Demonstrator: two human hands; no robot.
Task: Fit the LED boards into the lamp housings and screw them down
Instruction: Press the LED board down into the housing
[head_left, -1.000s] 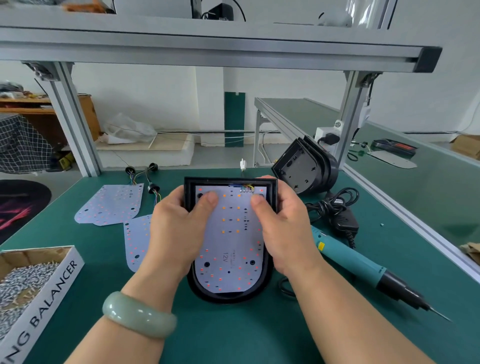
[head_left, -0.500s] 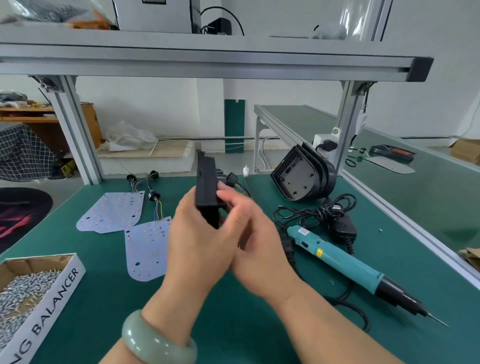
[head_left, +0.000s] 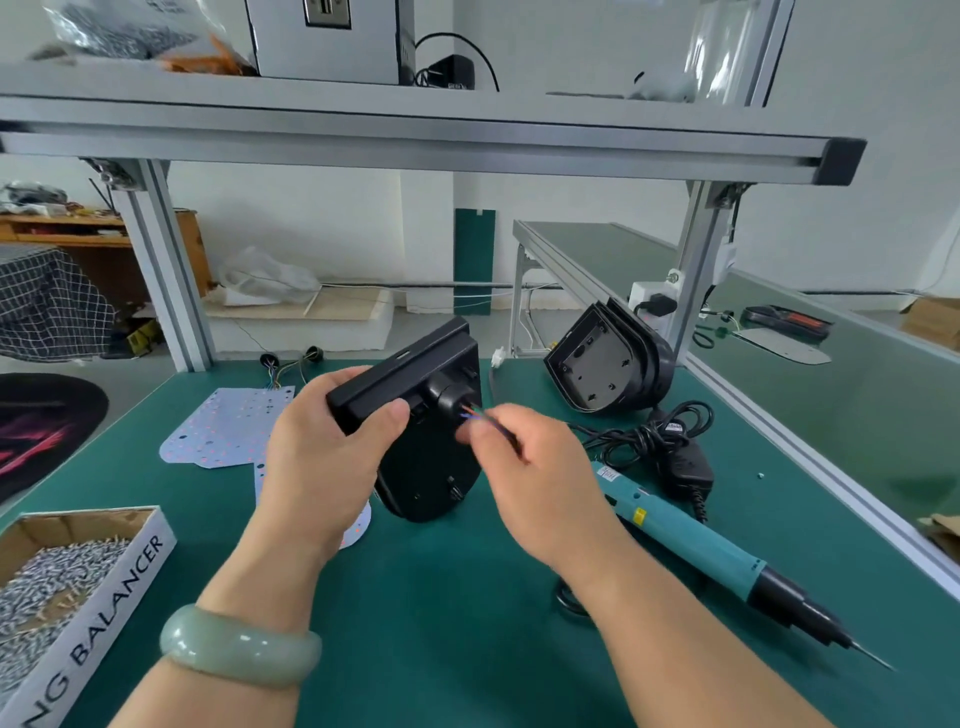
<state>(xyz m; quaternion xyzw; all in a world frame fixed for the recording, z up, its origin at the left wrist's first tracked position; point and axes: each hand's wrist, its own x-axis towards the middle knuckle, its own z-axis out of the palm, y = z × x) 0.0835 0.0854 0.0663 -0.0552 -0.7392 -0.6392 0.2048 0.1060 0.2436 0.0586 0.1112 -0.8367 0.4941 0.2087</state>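
Note:
My left hand (head_left: 332, 457) grips a black lamp housing (head_left: 426, 462) by its top edge, lifted off the mat with its back side toward me. My right hand (head_left: 524, 467) pinches the coloured wires (head_left: 475, 413) that come out of the round socket on the housing's back. The LED board inside is hidden. Two loose LED boards (head_left: 228, 428) lie on the mat to the left, one partly behind my left hand. A teal electric screwdriver (head_left: 691, 545) lies to the right, tip pointing toward the near right.
A stack of empty black housings (head_left: 608, 364) leans at the back right by the frame post. A coiled black cord (head_left: 654, 441) lies beside it. A cardboard box of screws (head_left: 57, 582) sits at the near left. An aluminium shelf beam (head_left: 415, 140) runs overhead.
The housing lay face up on the mat with both hands pressing the board in. It was then lifted and turned over, and my right hand now pinches the wires at its back.

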